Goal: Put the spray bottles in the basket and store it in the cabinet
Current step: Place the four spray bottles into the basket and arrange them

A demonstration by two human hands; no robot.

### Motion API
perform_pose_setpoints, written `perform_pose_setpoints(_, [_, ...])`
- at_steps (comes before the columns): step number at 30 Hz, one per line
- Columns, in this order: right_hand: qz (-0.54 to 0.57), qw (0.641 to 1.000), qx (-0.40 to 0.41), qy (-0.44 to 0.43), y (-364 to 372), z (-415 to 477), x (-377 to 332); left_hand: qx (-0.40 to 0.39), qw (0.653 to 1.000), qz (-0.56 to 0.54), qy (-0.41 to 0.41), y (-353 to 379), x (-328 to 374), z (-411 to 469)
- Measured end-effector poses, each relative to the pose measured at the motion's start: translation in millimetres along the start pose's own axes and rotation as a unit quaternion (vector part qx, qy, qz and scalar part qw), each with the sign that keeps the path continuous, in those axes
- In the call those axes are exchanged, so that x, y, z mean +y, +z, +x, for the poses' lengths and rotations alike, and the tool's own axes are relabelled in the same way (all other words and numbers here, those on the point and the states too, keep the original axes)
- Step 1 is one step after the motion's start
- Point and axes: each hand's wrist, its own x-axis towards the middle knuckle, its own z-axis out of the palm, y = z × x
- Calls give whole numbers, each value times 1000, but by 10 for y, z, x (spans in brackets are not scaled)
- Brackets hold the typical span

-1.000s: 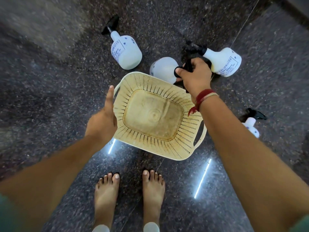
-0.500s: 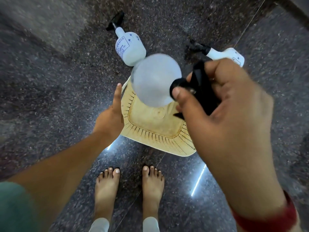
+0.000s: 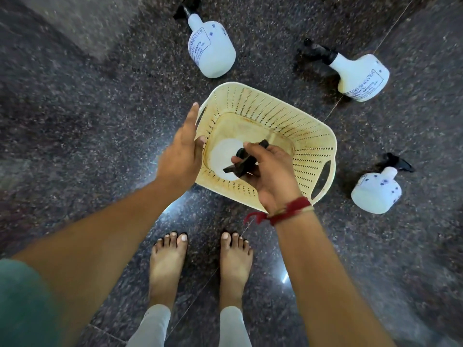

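1. Right hand (image 3: 269,175) of mine is wrapped around the black sprayer top of one spray bottle (image 3: 225,159), holding it down inside the basket (image 3: 308,136).
2. My left hand (image 3: 181,156) is flat and open against the basket's side, with the thumb on the rim.
3. I should set the bottle on the basket bottom before letting go, so it does not tip.
4. Pushing it into the corner will leave room for more.
5. Three other bottles lie on the floor (image 3: 75,121): the far bottle (image 3: 213,50), the right bottle (image 3: 360,78) and the near bottle (image 3: 377,190).
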Motion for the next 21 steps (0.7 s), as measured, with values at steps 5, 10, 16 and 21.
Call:
perform_pose_setpoints(5, [7, 1000, 7, -12, 292, 101, 190, -8, 1000, 15, 1, -20, 1, 0])
perform_pose_setpoints(10, [-80, 996, 24, -34, 473, 114, 272, -37, 998, 40, -11, -60, 19, 13])
perform_pose_setpoints(16, [-102, 992, 21, -72, 436, 102, 367, -24, 999, 34, -8, -32, 21, 15])
perform_pose_setpoints(21, [-243, 960, 54, -126, 282, 55, 375, 14, 999, -29, 31, -18, 5, 3])
